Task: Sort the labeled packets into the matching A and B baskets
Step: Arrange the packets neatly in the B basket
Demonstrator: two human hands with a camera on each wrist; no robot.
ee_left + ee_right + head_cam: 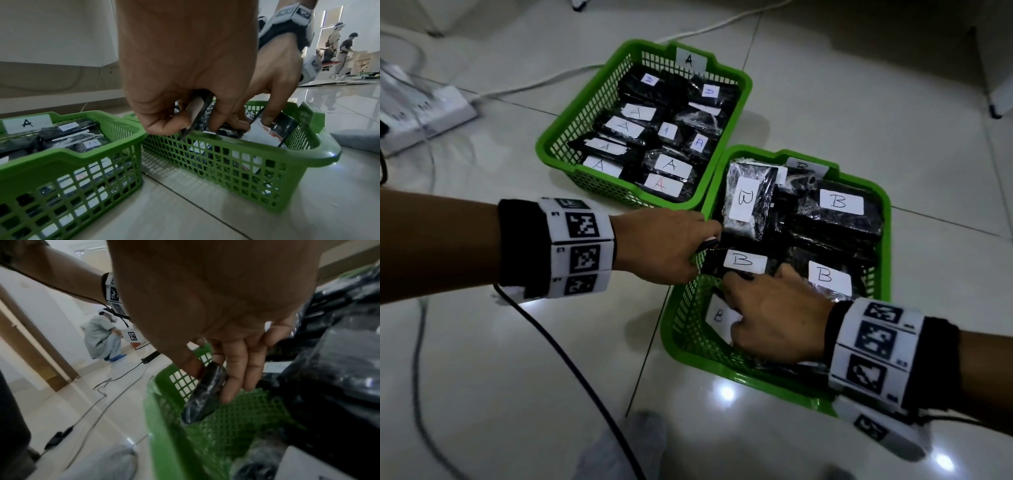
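Holding B packets in basket B [887, 219], both hands.
Left hand [657, 246] pinches one packet [197, 112]; right hand [777, 322] grips another [203, 392]; basket A [746, 82] holds A packets.

The head view is dim and cool-toned, with light from overhead; small bright glints sit on the glossy floor tiles [726, 392] just in front of the B basket [883, 219], and a paler sheen lies under the left hand [657, 246]; the white labels stay legible, though the black packet wrap [835, 222] throws scattered highlights; straight tile seams bow toward the edges, a wide-angle effect. The left wrist view is brighter and fairly sharp on the A basket [61, 152], with a soft mesh shadow on the floor between baskets; its far right background is washed out. The right wrist view is smeared, probably motion blur; the right hand [236, 363] looms soft and shadowed.
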